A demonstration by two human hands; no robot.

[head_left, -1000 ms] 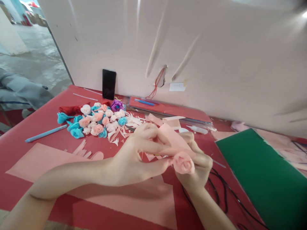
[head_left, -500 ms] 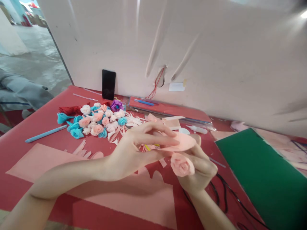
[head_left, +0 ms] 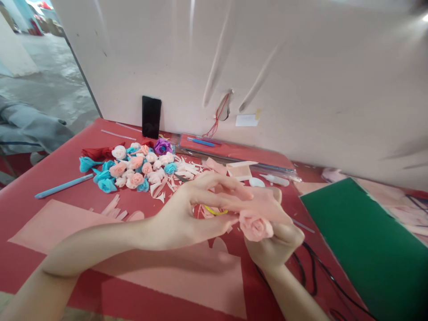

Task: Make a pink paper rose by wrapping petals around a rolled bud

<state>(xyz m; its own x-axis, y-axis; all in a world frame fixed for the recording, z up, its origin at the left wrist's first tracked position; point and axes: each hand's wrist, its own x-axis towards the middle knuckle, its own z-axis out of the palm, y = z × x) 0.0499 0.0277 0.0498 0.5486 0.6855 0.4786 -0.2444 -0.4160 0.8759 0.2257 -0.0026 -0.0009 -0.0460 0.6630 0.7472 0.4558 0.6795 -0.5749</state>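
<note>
A pink paper rose point(head_left: 256, 225) is held in my right hand point(head_left: 276, 243), whose fingers are curled behind and below it. A loose pink paper petal point(head_left: 262, 203) lies just above and behind the bloom, between my two hands. My left hand point(head_left: 197, 209) reaches in from the left, its fingertips on the petal and its thumb at the rose's left edge. Part of the petal is hidden by my left fingers, and the rose's underside is out of sight. Below my hands is a large pink paper sheet point(head_left: 187, 285) with cut petal shapes along its upper edge.
Finished paper flowers point(head_left: 133, 165) in several colours are heaped at left, beside paper scraps point(head_left: 187, 167). A phone point(head_left: 151, 117) leans on the wall. A blue stick point(head_left: 63, 186), a white glue bottle point(head_left: 276, 180), a green board point(head_left: 364, 245) and a black cable point(head_left: 312, 267) lie on the red table.
The petal has tilted and shows more of its face above the rose. My left thumb has spread further from the fingers. The rose has risen slightly.
</note>
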